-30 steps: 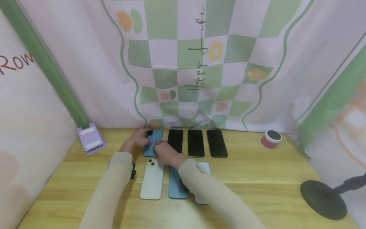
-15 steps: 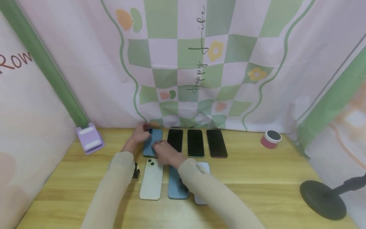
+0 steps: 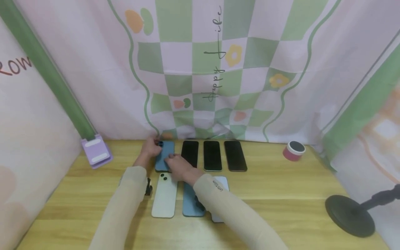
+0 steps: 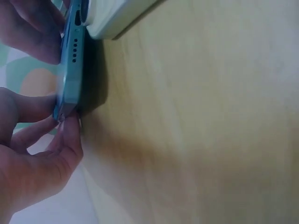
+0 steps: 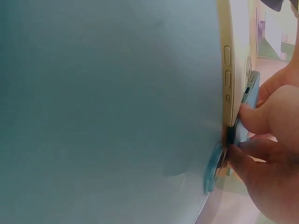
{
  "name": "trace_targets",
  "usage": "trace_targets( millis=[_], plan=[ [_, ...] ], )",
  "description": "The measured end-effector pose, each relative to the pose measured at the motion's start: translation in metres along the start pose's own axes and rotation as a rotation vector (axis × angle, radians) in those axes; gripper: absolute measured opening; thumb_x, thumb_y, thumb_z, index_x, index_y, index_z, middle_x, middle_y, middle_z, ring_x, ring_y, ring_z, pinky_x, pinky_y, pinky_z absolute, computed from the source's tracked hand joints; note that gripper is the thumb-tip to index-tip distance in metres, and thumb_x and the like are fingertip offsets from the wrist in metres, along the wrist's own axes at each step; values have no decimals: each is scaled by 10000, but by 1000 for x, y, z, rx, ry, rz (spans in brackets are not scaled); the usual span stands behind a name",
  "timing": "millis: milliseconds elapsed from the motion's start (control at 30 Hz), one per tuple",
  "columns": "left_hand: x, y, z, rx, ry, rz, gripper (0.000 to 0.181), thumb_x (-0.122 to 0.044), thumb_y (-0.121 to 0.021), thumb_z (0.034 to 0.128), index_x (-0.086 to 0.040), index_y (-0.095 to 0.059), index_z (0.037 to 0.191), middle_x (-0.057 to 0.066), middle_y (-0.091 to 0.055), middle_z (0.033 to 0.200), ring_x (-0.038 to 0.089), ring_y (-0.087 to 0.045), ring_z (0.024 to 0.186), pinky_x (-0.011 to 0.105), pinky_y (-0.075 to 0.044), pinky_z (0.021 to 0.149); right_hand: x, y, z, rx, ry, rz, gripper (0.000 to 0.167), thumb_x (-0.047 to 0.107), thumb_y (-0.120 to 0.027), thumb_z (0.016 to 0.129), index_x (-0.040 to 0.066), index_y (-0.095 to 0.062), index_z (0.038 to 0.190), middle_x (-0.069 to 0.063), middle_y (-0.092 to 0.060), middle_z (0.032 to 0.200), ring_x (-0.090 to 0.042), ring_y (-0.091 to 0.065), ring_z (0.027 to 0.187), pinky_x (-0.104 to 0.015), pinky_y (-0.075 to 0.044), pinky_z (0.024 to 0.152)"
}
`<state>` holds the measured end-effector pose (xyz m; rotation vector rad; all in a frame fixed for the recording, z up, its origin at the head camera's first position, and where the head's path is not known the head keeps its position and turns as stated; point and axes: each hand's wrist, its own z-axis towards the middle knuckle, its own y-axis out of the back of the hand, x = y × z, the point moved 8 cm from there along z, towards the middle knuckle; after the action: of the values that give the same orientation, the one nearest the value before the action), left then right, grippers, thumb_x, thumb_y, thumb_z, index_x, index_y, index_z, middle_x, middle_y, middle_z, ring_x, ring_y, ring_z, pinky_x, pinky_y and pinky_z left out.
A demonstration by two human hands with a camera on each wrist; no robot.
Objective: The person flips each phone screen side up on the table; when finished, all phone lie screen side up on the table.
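Observation:
At the back left of the table lies a blue smartphone (image 3: 165, 150), camera side up. My left hand (image 3: 150, 149) pinches its left edge near the cameras. My right hand (image 3: 179, 166) holds its right edge between thumb and fingers. In the left wrist view the phone's end (image 4: 71, 79) with the speaker holes faces the camera, and a shadow lies beneath its left edge, where the left hand (image 4: 46, 163) grips. The right wrist view has the right hand (image 5: 273, 149) at the phone's side, behind a white phone (image 5: 233, 60). Some fingertips are hidden.
Three dark-screened phones, the nearest one (image 3: 190, 151), continue the back row. In front lie a white phone (image 3: 164, 198), another blue phone (image 3: 189, 199) and a pale phone (image 3: 223, 181), partly under the right forearm. A pink jar (image 3: 293, 152) and a black stand base (image 3: 349, 215) are to the right.
My left hand has slid up and outward along the blue phone's left edge, from lying over its back to pinching its side. The right hand stays almost where it was.

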<state>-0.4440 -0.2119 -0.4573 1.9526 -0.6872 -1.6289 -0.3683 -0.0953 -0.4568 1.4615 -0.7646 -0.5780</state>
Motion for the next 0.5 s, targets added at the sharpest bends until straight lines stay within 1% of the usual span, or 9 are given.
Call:
trace_targets(
  millis=[200,300,400,500],
  plan=[
    [0,0,-1,-11,27,3,576,-19,-611,924,19,-482,1484,276,-521,1510,433,-518,1400,516,-479,1164,0,0,-1,13,-6,-8,318,117,-621,1010,93,-633,1327,-113,-664,1300,-273,-627,1302,-343,-523,1131],
    [-2,1,0,-32,13,15,570,-11,-616,907,24,-499,1464,267,-544,1488,427,-535,1375,513,-487,1151,-1,2,-1,17,-4,14,327,107,-613,1010,88,-626,1336,-122,-656,1349,-263,-632,1296,-337,-528,1123],
    [-6,5,1,-72,-19,65,560,-4,-616,860,37,-548,1414,257,-587,1446,414,-571,1310,499,-510,1110,-6,7,-3,-3,-41,97,348,67,-613,990,91,-617,1337,-111,-677,1321,-252,-688,1165,-337,-589,995],
    [-10,10,1,-101,-30,114,557,7,-600,817,53,-575,1371,260,-612,1409,415,-590,1259,495,-519,1084,-14,19,-4,-91,-101,191,403,31,-588,974,86,-615,1372,-94,-727,1284,-243,-726,1097,-351,-617,919]
  ],
)
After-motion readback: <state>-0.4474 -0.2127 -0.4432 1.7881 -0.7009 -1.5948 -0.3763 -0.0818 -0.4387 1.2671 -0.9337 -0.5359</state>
